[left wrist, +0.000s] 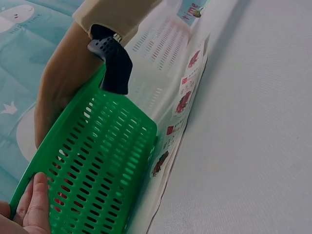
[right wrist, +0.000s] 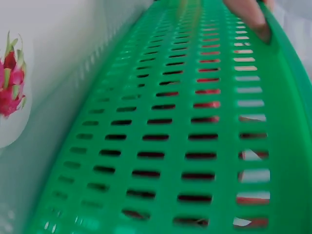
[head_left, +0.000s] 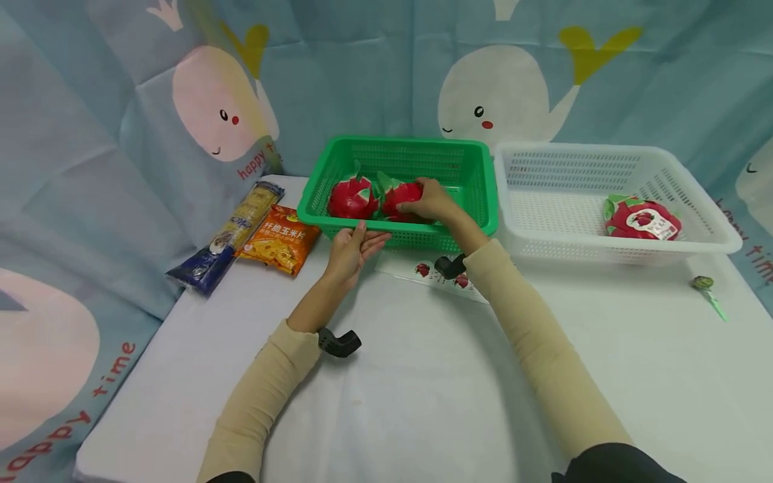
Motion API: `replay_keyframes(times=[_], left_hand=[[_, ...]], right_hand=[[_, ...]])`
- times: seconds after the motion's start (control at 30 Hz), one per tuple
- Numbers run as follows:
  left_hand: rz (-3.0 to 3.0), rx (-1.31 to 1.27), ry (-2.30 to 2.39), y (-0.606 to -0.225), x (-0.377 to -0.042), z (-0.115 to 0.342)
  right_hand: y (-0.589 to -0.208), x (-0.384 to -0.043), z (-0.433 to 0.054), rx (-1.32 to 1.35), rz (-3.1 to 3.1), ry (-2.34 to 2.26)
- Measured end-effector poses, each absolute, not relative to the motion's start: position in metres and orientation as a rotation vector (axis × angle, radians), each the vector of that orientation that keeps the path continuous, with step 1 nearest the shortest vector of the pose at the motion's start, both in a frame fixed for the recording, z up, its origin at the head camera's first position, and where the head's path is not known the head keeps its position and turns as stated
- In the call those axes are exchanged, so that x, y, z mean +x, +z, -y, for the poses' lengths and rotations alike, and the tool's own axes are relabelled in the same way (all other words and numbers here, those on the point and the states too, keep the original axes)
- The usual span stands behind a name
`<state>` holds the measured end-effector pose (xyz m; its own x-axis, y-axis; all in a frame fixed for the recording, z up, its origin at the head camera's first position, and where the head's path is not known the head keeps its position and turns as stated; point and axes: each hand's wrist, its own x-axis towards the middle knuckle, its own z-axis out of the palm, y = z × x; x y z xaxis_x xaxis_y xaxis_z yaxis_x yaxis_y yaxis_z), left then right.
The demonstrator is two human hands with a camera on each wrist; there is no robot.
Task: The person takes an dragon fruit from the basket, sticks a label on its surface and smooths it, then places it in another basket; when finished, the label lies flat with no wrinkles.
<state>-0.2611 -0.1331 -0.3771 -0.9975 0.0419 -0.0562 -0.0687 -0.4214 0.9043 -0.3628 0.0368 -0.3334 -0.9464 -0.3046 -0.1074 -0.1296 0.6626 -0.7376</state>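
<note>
In the head view, my left hand (head_left: 350, 255) holds the front rim of a green plastic basket (head_left: 398, 142), thumb at the rim and fingers along the outside wall. The left wrist view shows those fingers (left wrist: 36, 202) against the slotted side. My right hand (head_left: 430, 202) reaches over the same rim and grips a red dragon fruit (head_left: 398, 195) with green leaf tips inside. Just left of it in the basket lies a second dragon fruit (head_left: 352, 198). The basket wall hides most of both fruits in the right wrist view.
Right of the green basket stands a white basket (head_left: 561, 245) with a labelled dragon fruit (head_left: 643, 219). A printed sticker sheet (head_left: 401, 265) lies partly under the green basket. An orange snack bag (head_left: 280, 239) and a long blue-yellow packet (head_left: 226, 238) lie left; a small green pick (head_left: 709, 295) lies far right.
</note>
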Motion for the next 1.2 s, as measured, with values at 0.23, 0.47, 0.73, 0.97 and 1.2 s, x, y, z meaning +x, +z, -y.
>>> replay_keyframes(times=[0.23,0.47,0.73,0.97,1.2], left_hand=[[-1.637,-0.03,2.593,-0.378,-0.261,0.129],[-1.605,-0.07,2.588,-0.379,-0.263,0.13],[-1.556,-0.096,2.584,-0.376,-0.264,0.141],[-1.621,-0.044,2.493,-0.374,-0.266,0.148],[-1.519,0.0,2.523,-0.371,-0.265,0.152]], right_hand=[[-0.325,-0.358,-0.068,-0.281,-2.658,-1.286],[-0.287,-0.327,-0.103,-0.317,-2.549,-1.54],[-0.274,-0.262,-0.149,-0.57,-2.42,-1.648],[-0.319,-0.217,-0.176,-0.791,-2.029,-1.589],[-0.358,-0.199,-0.16,-0.73,-2.078,-1.33]])
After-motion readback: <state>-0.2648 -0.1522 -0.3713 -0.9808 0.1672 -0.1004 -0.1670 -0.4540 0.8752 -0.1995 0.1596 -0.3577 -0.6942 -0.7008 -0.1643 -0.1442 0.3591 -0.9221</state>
